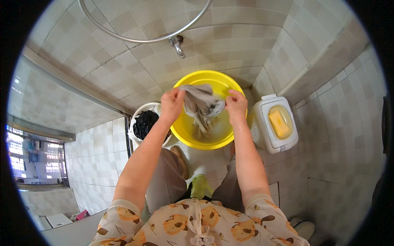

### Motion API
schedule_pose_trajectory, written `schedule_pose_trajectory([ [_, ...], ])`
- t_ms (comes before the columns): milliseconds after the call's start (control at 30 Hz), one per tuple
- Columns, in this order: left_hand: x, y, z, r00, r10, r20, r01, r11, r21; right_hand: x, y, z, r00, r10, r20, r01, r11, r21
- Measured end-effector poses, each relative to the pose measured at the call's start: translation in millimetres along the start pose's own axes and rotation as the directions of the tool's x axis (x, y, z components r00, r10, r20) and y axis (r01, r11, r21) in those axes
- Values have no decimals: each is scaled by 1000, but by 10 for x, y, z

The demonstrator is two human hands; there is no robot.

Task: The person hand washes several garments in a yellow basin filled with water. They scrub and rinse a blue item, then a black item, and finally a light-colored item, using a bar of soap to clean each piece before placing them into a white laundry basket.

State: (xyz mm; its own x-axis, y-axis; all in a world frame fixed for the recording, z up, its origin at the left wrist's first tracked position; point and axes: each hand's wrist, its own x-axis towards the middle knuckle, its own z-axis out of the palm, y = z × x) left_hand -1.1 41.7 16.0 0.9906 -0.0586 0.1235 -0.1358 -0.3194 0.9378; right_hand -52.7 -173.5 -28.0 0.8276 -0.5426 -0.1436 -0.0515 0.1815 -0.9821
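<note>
A wet greyish cloth (pixel 198 102) is stretched between my hands over a round yellow basin (pixel 186 141). Its upper part is spread out, while the lower part hangs in twisted folds down to the cloudy water (pixel 221 125). My left hand (pixel 172 105) pinches the cloth at its left edge, above the basin's left rim. On the other side, my right hand (pixel 237 107) grips the cloth's right edge between thumb and fingers, close to the basin's right rim. What kind of garment or cloth it is, I cannot tell.
Right of the basin stands a white lidded container (pixel 266 137) with a yellow soap bar (pixel 280 124) on top. A bin (pixel 137 112) holding a black plastic bag (pixel 145 124) stands at the left. A tap (pixel 178 46) and a shower hose (pixel 141 41) are on the tiled wall ahead.
</note>
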Motion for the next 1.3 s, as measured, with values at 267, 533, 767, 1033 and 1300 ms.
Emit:
schedule_pose_trajectory([
  [267, 147, 845, -246, 994, -100, 44, 109, 924, -366, -29, 42, -237, 842, 152, 517, 342, 591, -731],
  [533, 139, 1386, -396, 986, -3, 168, 81, 884, -461, -226, -140, -83, 917, 62, 395, 289, 579, -762],
  [767, 84, 1790, -452, 955, 131, 264, 80, 748, -659, -240, 6, 65, 848, -182, 497, 462, 713, -528],
  [1033, 59, 1380, -455, 954, -32, 298, 250, 629, -736, -146, 229, 97, 867, 22, 498, 224, 875, -429],
  [1300, -45, 853, -430, 932, -286, 224, 362, 764, -533, -108, -123, -224, 940, 53, 338, -207, 874, 439],
])
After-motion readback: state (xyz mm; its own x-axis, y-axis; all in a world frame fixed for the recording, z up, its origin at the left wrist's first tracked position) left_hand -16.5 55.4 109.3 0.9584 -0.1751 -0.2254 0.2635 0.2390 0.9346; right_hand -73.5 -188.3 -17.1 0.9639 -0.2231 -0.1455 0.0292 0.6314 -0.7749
